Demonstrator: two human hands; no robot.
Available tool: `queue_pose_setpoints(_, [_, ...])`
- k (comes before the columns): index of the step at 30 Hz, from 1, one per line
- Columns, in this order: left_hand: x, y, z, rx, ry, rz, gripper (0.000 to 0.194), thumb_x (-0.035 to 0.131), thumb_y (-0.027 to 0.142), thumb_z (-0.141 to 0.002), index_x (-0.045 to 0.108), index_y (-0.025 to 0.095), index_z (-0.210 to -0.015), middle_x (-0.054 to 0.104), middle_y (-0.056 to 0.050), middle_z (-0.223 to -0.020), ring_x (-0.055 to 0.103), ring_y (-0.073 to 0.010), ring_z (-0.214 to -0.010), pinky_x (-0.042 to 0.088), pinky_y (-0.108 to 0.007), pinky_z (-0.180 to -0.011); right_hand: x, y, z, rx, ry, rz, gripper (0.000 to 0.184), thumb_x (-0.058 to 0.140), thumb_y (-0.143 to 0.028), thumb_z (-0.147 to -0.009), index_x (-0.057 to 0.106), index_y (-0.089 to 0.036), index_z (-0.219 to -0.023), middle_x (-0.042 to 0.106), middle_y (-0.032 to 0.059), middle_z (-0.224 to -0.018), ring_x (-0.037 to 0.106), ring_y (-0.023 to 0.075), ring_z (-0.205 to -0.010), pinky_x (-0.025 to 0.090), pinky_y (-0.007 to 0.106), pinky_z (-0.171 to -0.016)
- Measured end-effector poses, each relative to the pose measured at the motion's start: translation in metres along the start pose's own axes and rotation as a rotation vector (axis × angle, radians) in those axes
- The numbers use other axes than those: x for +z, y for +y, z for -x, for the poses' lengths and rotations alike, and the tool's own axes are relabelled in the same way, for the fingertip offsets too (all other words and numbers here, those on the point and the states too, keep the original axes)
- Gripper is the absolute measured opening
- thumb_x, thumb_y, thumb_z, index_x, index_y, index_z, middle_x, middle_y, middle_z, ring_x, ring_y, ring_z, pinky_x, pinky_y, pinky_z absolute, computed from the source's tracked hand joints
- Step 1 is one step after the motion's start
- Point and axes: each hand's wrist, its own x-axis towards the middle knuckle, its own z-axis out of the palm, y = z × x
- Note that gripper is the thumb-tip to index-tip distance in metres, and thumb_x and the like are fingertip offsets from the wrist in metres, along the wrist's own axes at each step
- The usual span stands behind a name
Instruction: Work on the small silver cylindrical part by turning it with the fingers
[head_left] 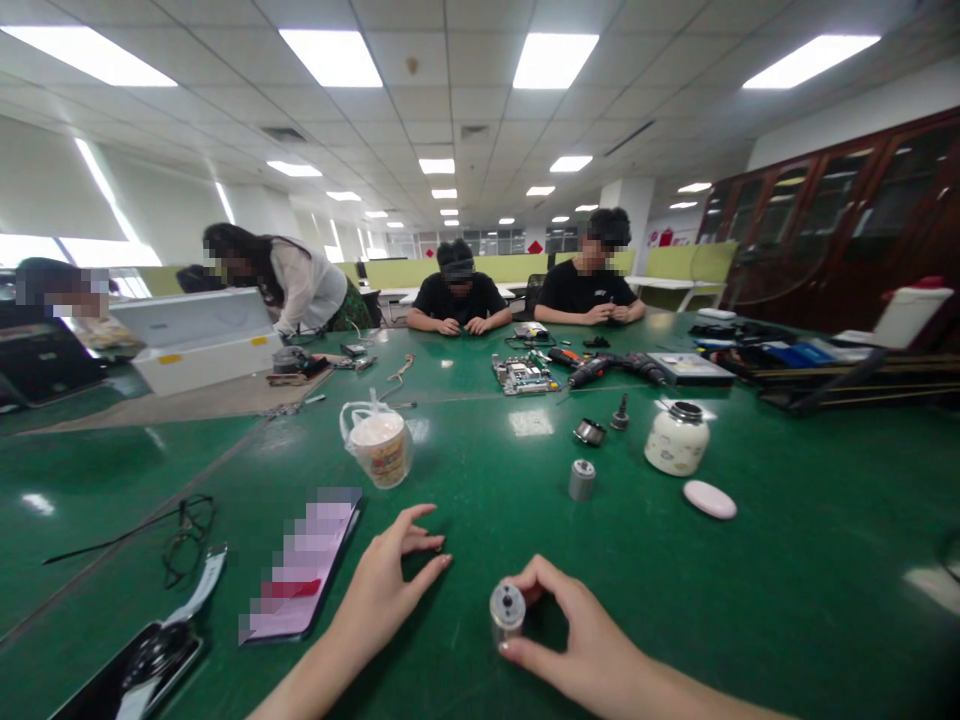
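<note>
My right hand (559, 620) is closed around the side of a metal cylinder (508, 610), thumb in front and fingers behind. The cylinder stands upright, and its top face shows a dark centre hole and smaller holes. To its left, my left hand (397, 560) hovers over the green table with its fingers apart and nothing between them. A second, similar metal cylinder (582, 480) stands farther back. Behind that lie a short metal ring-shaped part (589, 432) and a dark gear-like part with a shaft (620, 412).
A bagged paper cup (381, 450), a pink phone (304, 575), eyeglasses (187, 530) and a watch in a tray (161, 650) lie left. On the right are a cream jar (677, 440) and pink lid (709, 499). A circuit board (525, 372) and power drill (589, 372) lie beyond; several people work around the table.
</note>
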Motion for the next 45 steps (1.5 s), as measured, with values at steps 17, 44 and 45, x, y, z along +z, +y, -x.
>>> queue_pose_setpoints(17, [0.019, 0.076, 0.022, 0.149, -0.105, 0.415, 0.033, 0.065, 0.011, -0.087, 0.054, 0.027, -0.114, 0.081, 0.003, -0.09, 0.075, -0.0166, -0.086, 0.054, -0.028, -0.086, 0.002, 0.005, 0.001, -0.026, 0.002, -0.002, 0.026, 0.076, -0.018, -0.075, 0.059, -0.02, -0.095, 0.066, -0.0005, -0.092, 0.063, 0.0195, -0.089, 0.046, 0.03, -0.081])
queue_pose_setpoints(44, [0.044, 0.042, 0.035, 0.143, -0.148, 0.321, 0.073, 0.074, 0.013, -0.075, 0.039, 0.028, -0.137, 0.073, 0.001, -0.096, 0.069, -0.019, -0.088, 0.053, -0.031, -0.084, -0.017, -0.01, -0.002, -0.26, 0.008, 0.003, 0.033, 0.046, -0.025, -0.096, 0.063, -0.031, -0.123, 0.06, 0.0078, -0.123, 0.056, 0.0251, -0.118, 0.043, 0.044, -0.1])
queue_pose_setpoints(45, [0.045, 0.042, 0.036, 0.136, -0.153, 0.306, 0.069, 0.074, 0.014, -0.075, 0.042, 0.026, -0.135, 0.073, 0.001, -0.092, 0.069, -0.0185, -0.083, 0.053, -0.03, -0.08, -0.017, -0.011, -0.003, -0.245, -0.015, 0.028, 0.032, 0.046, -0.027, -0.097, 0.063, -0.032, -0.124, 0.06, 0.0076, -0.125, 0.055, 0.0256, -0.12, 0.042, 0.045, -0.1])
